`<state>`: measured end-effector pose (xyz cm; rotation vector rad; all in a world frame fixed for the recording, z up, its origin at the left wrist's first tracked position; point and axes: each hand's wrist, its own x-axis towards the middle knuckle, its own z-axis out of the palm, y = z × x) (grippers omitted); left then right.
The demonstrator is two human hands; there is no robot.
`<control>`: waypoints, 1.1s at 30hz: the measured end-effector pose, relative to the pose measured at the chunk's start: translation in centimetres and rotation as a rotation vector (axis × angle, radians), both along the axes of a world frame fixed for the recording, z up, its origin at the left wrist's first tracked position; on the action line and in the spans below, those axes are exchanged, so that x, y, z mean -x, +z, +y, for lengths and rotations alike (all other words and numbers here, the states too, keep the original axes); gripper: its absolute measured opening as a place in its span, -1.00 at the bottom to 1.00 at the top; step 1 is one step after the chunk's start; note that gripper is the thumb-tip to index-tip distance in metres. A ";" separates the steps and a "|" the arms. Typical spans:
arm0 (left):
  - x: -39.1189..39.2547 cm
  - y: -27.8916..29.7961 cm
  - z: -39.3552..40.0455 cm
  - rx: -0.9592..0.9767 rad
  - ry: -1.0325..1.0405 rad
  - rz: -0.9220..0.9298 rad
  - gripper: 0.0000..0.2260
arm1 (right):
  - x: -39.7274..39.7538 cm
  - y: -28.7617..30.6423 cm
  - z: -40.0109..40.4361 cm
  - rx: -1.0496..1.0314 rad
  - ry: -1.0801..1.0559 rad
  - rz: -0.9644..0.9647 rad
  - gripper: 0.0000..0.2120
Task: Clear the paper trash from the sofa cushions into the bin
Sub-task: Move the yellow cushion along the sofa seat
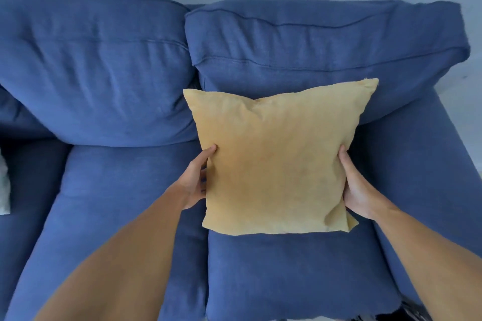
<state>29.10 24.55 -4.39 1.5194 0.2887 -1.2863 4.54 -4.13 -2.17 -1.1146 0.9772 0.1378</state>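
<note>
Two hands (276,182) gripping yellow pillow (276,159), blue sofa (104,190)

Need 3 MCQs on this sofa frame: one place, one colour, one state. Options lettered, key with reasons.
1. Where is the yellow pillow?
A. over the right seat cushion
B. on the left seat cushion
C. on the floor

2. What colour is the sofa?
A. grey
B. blue
C. green

3. How is the pillow held?
A. left hand only
B. right hand only
C. both hands, one per side edge

Key:
1 A, it stands against the right back cushion.
2 B, all its upholstery is blue.
3 C, a hand clasps each side.
</note>
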 end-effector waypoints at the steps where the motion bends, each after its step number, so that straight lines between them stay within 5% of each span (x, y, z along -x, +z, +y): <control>1: -0.4 1.1 1.0 0.000 -0.009 0.012 -0.31 | 0.0 1.0 0.8 -0.030 0.004 -0.004 -0.23; 12: -8.5 8.7 19.3 -0.113 0.041 -0.008 -0.23 | -8.3 5.5 16.9 -0.285 0.080 -0.042 -0.05; 22: -16.8 5.8 38.0 -0.306 0.248 -0.055 -0.15 | -19.4 -1.7 33.9 -0.468 0.171 0.022 -0.06; 33: -16.3 3.1 39.4 -0.375 0.402 -0.265 -0.16 | -20.3 -2.5 35.0 -0.271 0.152 0.219 -0.04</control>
